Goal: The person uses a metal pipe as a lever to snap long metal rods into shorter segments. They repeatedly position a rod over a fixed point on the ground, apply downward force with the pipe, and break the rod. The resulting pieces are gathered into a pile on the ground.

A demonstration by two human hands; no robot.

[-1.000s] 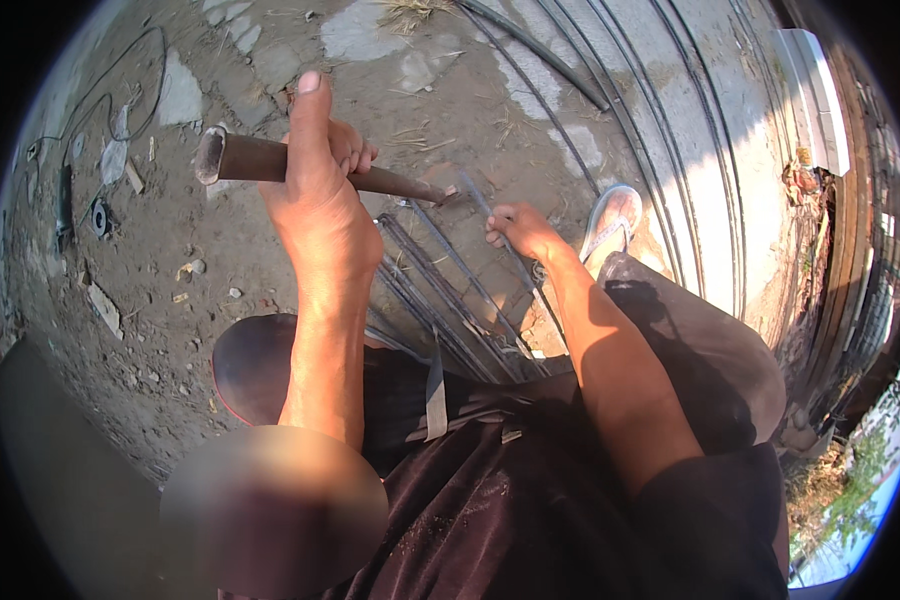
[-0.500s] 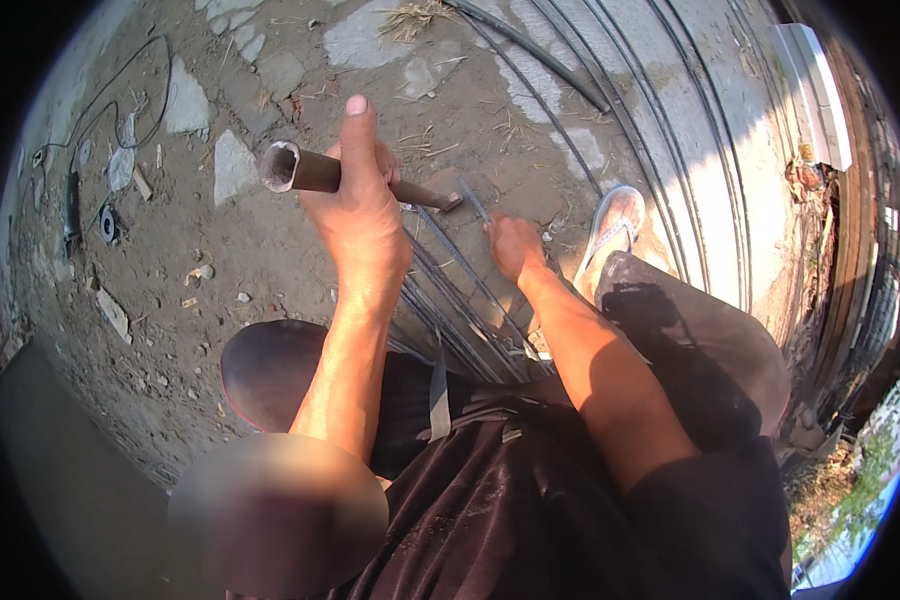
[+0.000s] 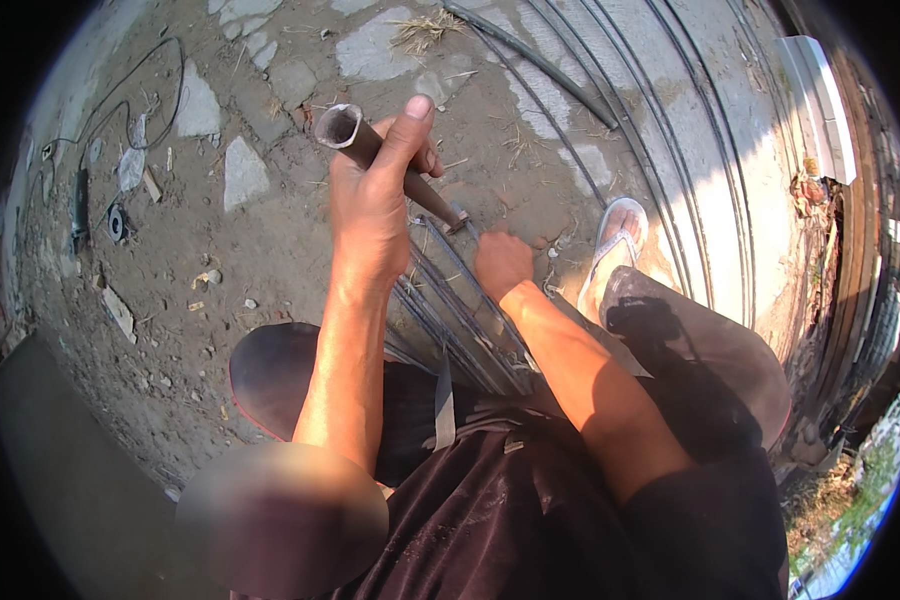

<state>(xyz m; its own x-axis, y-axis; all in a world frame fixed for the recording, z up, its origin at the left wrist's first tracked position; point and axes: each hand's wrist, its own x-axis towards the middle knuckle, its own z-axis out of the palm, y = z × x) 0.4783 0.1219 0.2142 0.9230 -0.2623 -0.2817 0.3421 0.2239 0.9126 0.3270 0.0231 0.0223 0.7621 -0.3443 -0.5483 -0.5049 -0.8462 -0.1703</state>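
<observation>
My left hand (image 3: 372, 215) is wrapped round a brown, rusty hollow pipe (image 3: 428, 203), thumb laid along it. The pipe's open mouth points up toward me, and its thinner far end slants down to the right. Just beside that end, my right hand (image 3: 503, 265) is closed in a fist on a thin metal rod (image 3: 472, 230), of which only a short bit shows past the fingers. Whether the pipe's end touches the rod I cannot tell. Several long steel rods (image 3: 448, 300) run from beneath both hands back between my legs.
More long rods (image 3: 660, 110) lie on the ground at the right, near my sandalled foot (image 3: 620, 240). A dark power tool with a cord (image 3: 79, 205) and a small grey ring (image 3: 117, 223) lie at the left. A white channel-shaped piece (image 3: 820, 110) rests at the far right.
The pipe's open end has swung right and turned more toward me, its far end lower. My right hand has moved slightly left, closer to the pipe's end; less of its rod shows.
</observation>
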